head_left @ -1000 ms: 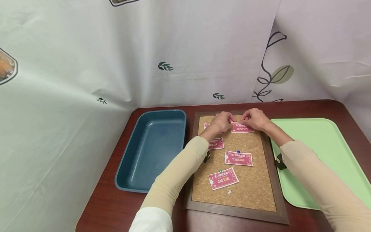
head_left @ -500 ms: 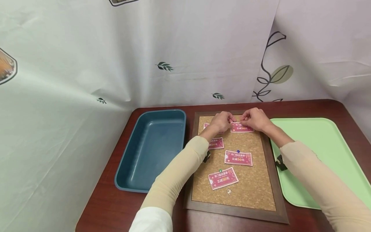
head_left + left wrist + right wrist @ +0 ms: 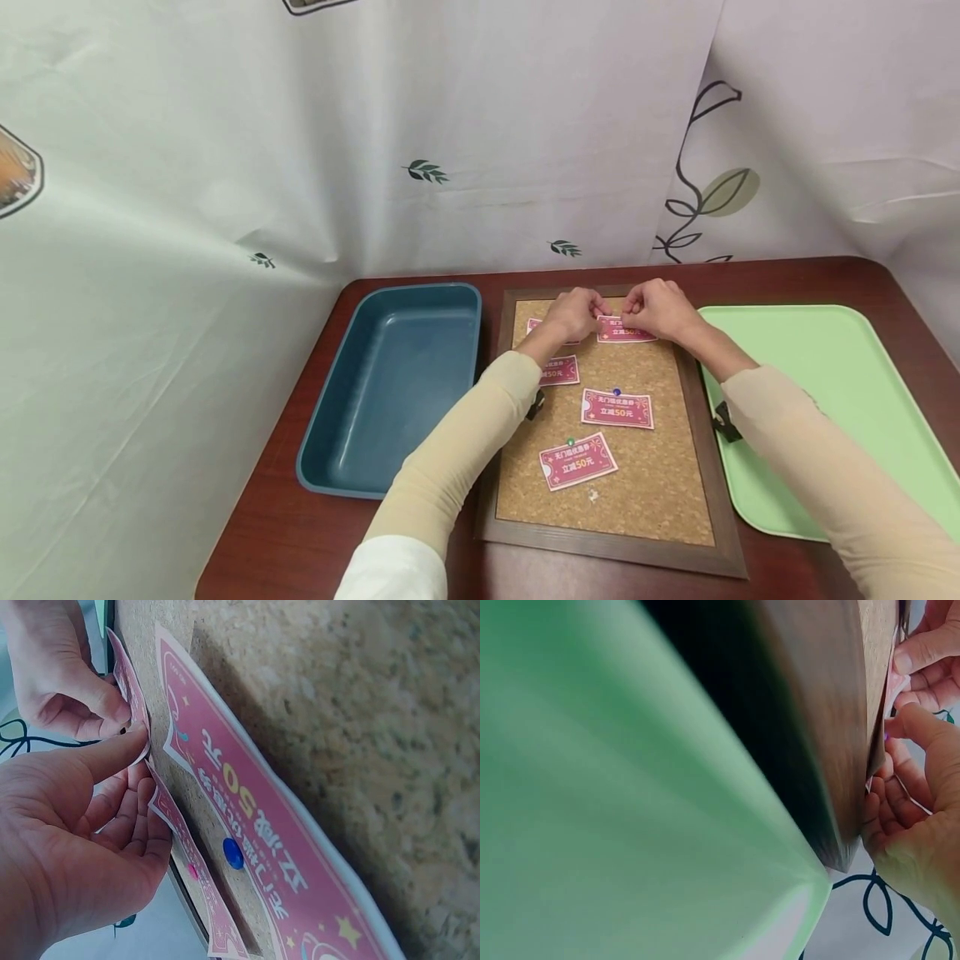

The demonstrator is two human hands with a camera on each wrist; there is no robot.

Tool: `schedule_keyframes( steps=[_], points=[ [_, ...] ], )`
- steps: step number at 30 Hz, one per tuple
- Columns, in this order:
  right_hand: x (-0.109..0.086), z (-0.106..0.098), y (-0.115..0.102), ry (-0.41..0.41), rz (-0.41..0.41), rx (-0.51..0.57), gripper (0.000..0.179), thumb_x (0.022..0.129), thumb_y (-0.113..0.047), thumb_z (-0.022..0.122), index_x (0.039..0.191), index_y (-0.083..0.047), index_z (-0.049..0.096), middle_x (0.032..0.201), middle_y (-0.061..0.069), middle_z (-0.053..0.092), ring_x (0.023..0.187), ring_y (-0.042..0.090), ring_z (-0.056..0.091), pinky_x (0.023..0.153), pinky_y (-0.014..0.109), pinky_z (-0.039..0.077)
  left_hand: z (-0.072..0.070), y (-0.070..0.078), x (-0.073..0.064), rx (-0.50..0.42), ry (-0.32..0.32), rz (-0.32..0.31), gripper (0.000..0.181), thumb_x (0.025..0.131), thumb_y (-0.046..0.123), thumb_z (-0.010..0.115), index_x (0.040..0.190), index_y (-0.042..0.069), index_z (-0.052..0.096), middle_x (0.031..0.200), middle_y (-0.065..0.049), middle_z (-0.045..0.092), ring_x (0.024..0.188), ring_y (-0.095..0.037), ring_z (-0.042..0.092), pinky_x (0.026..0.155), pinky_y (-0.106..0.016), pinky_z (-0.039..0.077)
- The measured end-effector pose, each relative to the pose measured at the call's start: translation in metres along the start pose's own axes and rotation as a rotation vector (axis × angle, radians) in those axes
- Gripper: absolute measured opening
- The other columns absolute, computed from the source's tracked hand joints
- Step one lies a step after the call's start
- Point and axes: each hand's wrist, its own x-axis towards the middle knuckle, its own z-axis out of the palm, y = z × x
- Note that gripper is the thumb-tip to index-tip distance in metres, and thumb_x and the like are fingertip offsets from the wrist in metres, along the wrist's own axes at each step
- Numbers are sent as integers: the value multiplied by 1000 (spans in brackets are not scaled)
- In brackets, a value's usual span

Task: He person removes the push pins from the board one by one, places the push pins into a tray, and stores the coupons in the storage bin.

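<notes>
At the far right of a framed corkboard (image 3: 652, 492) lies a pink coupon (image 3: 617, 336). My left hand (image 3: 576, 312) pinches its left end, thumb on the printed face, as the left wrist view shows. My right hand (image 3: 663, 308) is bent over the coupon's top edge, thumb and fingertips together on a push pin (image 3: 886, 736), of which only a purple speck shows. More coupons are pinned below: one with a blue pin (image 3: 617, 392), one with a green pin (image 3: 571, 442). Two others on the left side are partly hidden by my left arm.
A deep blue bin (image 3: 390, 392) stands left of the board, and a light green tray (image 3: 825, 350) lies to its right. White crumbs (image 3: 593, 495) sit near the board's lower edge. A patterned cloth wall (image 3: 495, 167) closes off the back.
My right hand shifts very slightly over the coupon's top edge. The left hand, the coupons and the board stay put.
</notes>
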Motion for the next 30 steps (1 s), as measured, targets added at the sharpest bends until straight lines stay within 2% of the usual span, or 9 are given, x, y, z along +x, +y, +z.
schedule_keyframes(
  steps=[10,18,23,30],
  points=[
    [-1,-4,-3,-23,-4,17,13,89,-10,81,91,2,76,79,7,70,76,23,61,69,35,46,0,0,1,8,-4,-7,17,94,11,82,109,16,76,89,6,63,80,-9,54,72,-20,40],
    [1,-2,-5,-11,-40,-62,10,87,-8,79,86,0,73,74,5,67,73,23,59,70,37,46,1,0,2,0,-10,-22,16,95,13,82,109,17,75,93,5,64,83,-8,55,75,-21,42],
    [2,0,-7,-25,-36,-122,15,87,-12,80,86,-1,70,74,6,63,75,25,57,71,40,46,1,0,2,11,-11,-11,16,95,13,82,109,17,75,93,5,64,84,-9,55,76,-21,42],
    [4,1,-8,-33,-84,-197,18,84,-13,81,84,-3,66,75,6,60,72,25,56,68,42,46,0,1,1,20,-8,-16,16,95,13,82,108,17,75,92,6,64,83,-9,55,75,-21,42]
  ],
)
